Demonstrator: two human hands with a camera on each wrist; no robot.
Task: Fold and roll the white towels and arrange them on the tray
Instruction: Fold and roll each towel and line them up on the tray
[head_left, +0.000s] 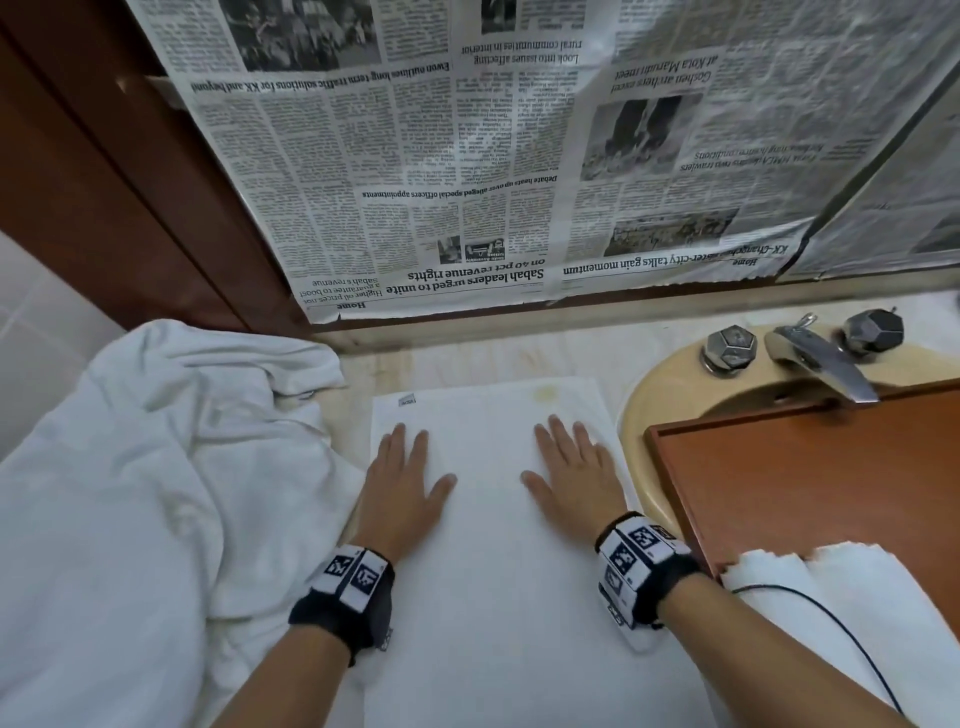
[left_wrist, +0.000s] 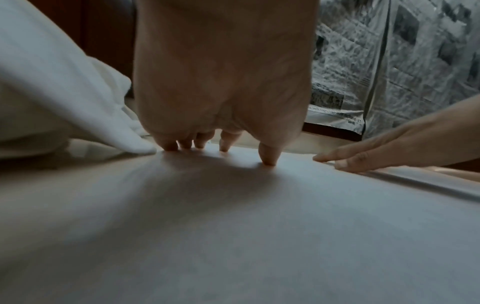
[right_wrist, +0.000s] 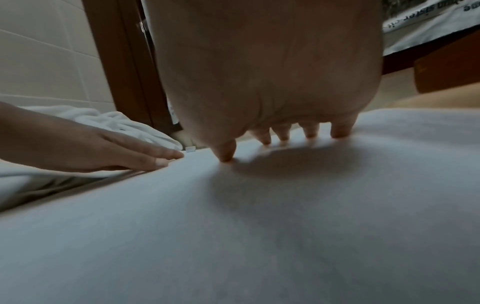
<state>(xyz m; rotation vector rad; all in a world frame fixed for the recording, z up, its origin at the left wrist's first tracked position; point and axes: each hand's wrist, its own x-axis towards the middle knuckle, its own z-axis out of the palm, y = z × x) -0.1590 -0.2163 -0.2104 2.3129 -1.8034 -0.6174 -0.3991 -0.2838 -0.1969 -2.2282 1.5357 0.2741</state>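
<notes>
Both hands, left hand (head_left: 402, 483) and right hand (head_left: 576, 475), lie spread flat on the folded towel (head_left: 488, 597) on the bench, beside the tray (head_left: 810, 478). From the left wrist, fingers (left_wrist: 269, 156) press lightly; uneven pushing could skew the fold. From the right wrist, the loose towel pile (right_wrist: 124, 123) sits close and might snag.

- Head view was bright, evenly lit, and bent at its edges.
- Both wrist views were dim and soft, with palm shadows on the towel (left_wrist: 259, 226).
</notes>
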